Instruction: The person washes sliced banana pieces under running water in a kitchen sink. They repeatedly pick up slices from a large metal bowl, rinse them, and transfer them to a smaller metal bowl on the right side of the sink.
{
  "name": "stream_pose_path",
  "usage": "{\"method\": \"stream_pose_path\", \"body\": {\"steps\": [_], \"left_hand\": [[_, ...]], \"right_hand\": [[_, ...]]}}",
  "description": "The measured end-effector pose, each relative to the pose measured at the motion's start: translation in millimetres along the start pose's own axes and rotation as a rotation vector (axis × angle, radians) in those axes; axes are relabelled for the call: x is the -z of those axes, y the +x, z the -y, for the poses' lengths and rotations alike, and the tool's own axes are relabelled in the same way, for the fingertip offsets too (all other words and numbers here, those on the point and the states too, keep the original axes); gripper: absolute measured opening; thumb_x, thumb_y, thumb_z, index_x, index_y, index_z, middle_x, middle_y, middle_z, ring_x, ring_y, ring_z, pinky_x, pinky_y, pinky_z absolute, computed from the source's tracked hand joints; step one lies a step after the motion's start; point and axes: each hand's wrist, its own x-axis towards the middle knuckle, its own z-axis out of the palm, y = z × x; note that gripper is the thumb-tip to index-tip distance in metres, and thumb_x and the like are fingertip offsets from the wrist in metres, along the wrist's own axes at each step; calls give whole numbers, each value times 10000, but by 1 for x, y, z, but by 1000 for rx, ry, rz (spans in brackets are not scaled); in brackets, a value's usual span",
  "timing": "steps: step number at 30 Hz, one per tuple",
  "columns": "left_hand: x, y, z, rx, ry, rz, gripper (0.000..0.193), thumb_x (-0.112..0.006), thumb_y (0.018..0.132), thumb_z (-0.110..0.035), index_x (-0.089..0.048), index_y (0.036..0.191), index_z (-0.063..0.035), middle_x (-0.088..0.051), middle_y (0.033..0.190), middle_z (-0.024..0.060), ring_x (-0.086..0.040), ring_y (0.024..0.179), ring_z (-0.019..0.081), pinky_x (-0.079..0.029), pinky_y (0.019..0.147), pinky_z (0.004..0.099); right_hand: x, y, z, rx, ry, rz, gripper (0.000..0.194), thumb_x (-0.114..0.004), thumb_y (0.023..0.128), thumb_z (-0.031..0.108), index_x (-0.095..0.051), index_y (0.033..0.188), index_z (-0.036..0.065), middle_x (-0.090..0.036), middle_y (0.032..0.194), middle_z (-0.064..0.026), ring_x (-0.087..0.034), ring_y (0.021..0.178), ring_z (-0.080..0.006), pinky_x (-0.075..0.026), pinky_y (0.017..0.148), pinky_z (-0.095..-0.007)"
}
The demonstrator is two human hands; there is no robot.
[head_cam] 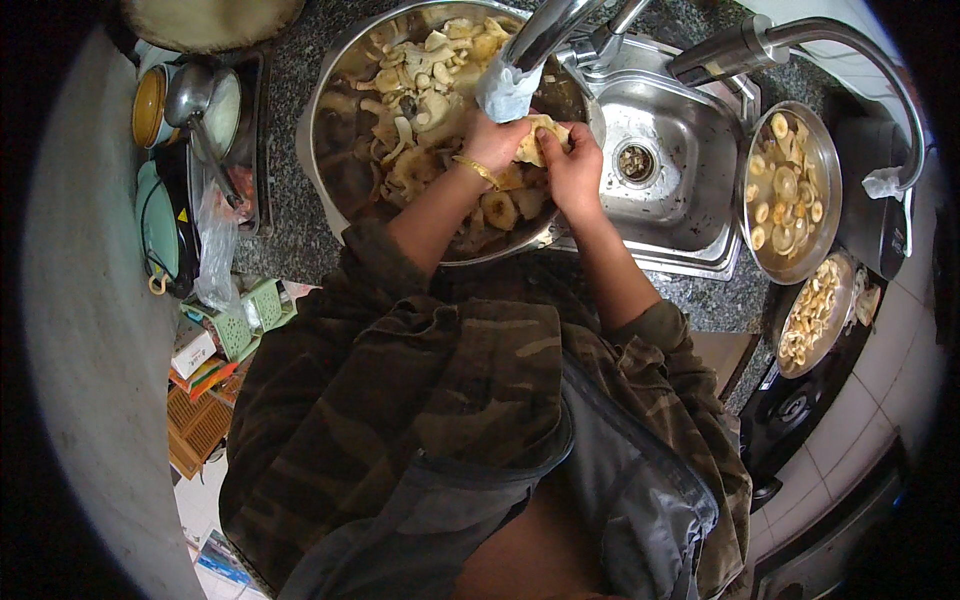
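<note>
Both of my hands hold one pale mushroom piece (541, 142) over the right side of a large metal basin (327, 191). My left hand (495, 146), with a gold bracelet at its wrist, grips it from the left; the cloth-wrapped tap end hides part of its fingers. My right hand (576, 169) pinches the piece from the right, thumb on top. Brownish water fills the basin. Pale mushrooms (431, 75) are heaped toward its far side, and browner mushrooms (411, 171) lie in the water nearer me.
A metal tap (551, 34) reaches over the basin. Right of it are a steel sink (675, 135) with scraps in its drain, a bowl of mushrooms in water (831, 191) and a plate of mushroom pieces (814, 322). A ladle (202, 135) and a plastic bag (217, 255) sit at left.
</note>
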Motion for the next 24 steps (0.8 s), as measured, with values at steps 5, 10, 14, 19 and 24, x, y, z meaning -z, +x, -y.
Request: {"method": "stream_pose_path", "body": {"steps": [5,10,14,19,24], "left_hand": [[2,-5,-14,242,-178,-49,234,-543,791,-71,-545,1020,-23,-586,948,65,-572,808,147,-477,716,258],[4,-13,-23,409,-341,-25,249,-556,775,-47,-544,1023,-20,-588,954,81,-588,809,167,-509,742,300],[4,-17,-20,377,-357,76,269,-563,771,-28,-547,1040,-10,-589,956,85,-593,840,175,-513,771,328],[6,-17,-19,350,-442,108,265,-563,749,14,-558,1015,12,-594,974,79,-600,881,194,-519,748,329],[5,-20,-20,337,-410,114,257,-565,769,-6,-555,1024,18,-594,974,81,-596,889,189,-519,754,325]], "right_hand": [[1,0,2,-19,-16,2,212,-643,803,142,-577,899,-35,-617,781,-110,-554,699,-128,-459,656,-270],[1,2,1,-24,21,-31,199,-637,808,132,-576,898,-34,-612,801,-111,-551,707,-131,-457,661,-266],[3,2,4,4,-25,-40,189,-629,815,121,-570,909,-32,-608,799,-100,-548,708,-125,-457,655,-259],[5,2,7,-88,32,-30,186,-626,816,111,-565,921,-29,-602,802,-92,-545,710,-116,-456,650,-248],[4,3,3,-55,42,-57,189,-630,813,112,-565,919,-30,-601,806,-91,-546,711,-112,-456,645,-246]]}}
